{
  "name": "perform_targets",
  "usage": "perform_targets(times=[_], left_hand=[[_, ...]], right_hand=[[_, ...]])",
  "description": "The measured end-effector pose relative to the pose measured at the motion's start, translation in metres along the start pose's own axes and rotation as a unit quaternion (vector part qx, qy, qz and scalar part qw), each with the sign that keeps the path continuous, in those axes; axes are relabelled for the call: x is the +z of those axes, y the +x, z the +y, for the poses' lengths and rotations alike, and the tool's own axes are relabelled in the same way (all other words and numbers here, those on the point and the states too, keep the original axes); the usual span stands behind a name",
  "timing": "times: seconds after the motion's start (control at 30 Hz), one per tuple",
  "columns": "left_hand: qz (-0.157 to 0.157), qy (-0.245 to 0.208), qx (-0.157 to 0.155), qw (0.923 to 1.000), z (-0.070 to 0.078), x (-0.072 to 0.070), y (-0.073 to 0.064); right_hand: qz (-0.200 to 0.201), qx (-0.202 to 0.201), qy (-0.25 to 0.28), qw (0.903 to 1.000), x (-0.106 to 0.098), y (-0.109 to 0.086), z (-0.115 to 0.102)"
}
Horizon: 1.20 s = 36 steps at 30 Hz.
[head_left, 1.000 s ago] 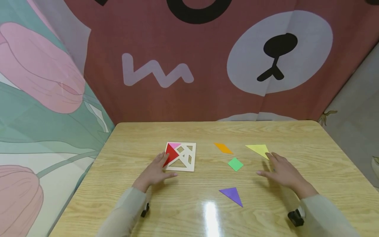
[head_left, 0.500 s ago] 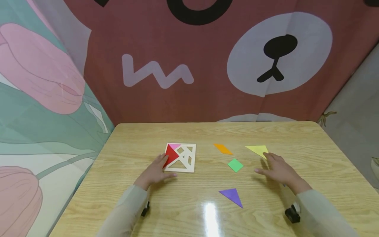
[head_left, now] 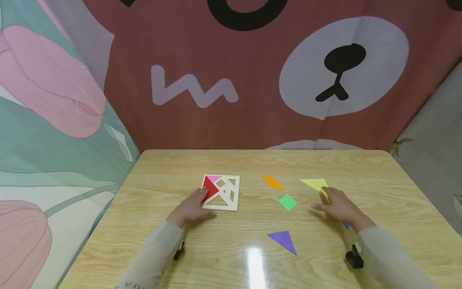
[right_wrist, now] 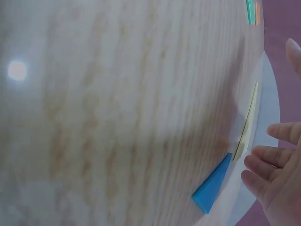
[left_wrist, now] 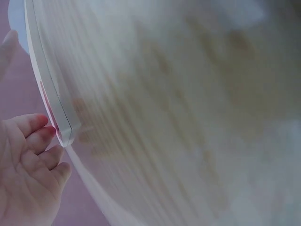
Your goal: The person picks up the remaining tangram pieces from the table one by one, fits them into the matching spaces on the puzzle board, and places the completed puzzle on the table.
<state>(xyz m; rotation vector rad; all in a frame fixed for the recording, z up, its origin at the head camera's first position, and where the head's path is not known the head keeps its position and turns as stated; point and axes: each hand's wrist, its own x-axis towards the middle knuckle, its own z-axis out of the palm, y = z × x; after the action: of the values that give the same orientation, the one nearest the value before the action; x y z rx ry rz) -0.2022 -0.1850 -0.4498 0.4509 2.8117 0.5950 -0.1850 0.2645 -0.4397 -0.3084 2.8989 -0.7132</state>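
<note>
Reader: What is being handled, and where?

Describer: A flat white square tray [head_left: 235,200] with cut-out shapes, left of centre on a pale wood-grain table [head_left: 245,220]. A large red triangle [head_left: 212,189] fills its left side; a smaller pink triangle [head_left: 213,178] sits along its top edge.

Reader: And the hands?

Describer: The left hand [head_left: 191,206] rests its fingertips on the red triangle at the tray's left edge — fingers side by side, slightly bent, thumb spread away. The right hand [head_left: 341,206] is over the near corner of a flat yellow triangle [head_left: 317,183], well right of the tray; its fingers are loosely extended, thumb apart. I cannot tell whether they touch it.

Reader: What lies around them?

Describer: Between tray and yellow triangle are an orange parallelogram [head_left: 273,182] and, just nearer, a green square [head_left: 287,202]. A purple triangle [head_left: 284,241] lies closer to the person. A blue triangular piece [right_wrist: 214,186] lies near the right hand — mostly hidden in the head view. Behind the table hangs a reddish-brown cloth [head_left: 256,120] with a cartoon muzzle.
</note>
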Motion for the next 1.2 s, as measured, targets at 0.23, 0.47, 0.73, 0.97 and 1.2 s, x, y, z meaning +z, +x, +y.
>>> perform_targets(times=[0.23, 0.47, 0.73, 0.97, 1.2], left_hand=[[-0.002, 0.016, -0.004, 0.9999, -0.001, 0.002, 0.004], [-0.004, 0.031, -0.022, 0.9993, 0.002, -0.002, 0.005], [-0.006, 0.022, -0.02, 0.9995, 0.001, -0.004, 0.01], [-0.007, 0.006, -0.01, 0.9999, 0.002, -0.004, 0.01], [-0.003, 0.003, -0.008, 1.0, 0.001, -0.003, 0.011]], right_hand=[[-0.012, 0.007, 0.013, 0.9998, 0.001, 0.01, 0.008], [0.016, -0.001, 0.011, 0.9998, 0.003, 0.025, 0.017], [0.017, 0.053, 0.021, 0.9982, -0.002, 0.036, 0.016], [0.032, 0.056, 0.024, 0.9976, -0.005, 0.042, 0.019], [0.044, 0.057, 0.021, 0.9972, -0.004, 0.046, 0.022]])
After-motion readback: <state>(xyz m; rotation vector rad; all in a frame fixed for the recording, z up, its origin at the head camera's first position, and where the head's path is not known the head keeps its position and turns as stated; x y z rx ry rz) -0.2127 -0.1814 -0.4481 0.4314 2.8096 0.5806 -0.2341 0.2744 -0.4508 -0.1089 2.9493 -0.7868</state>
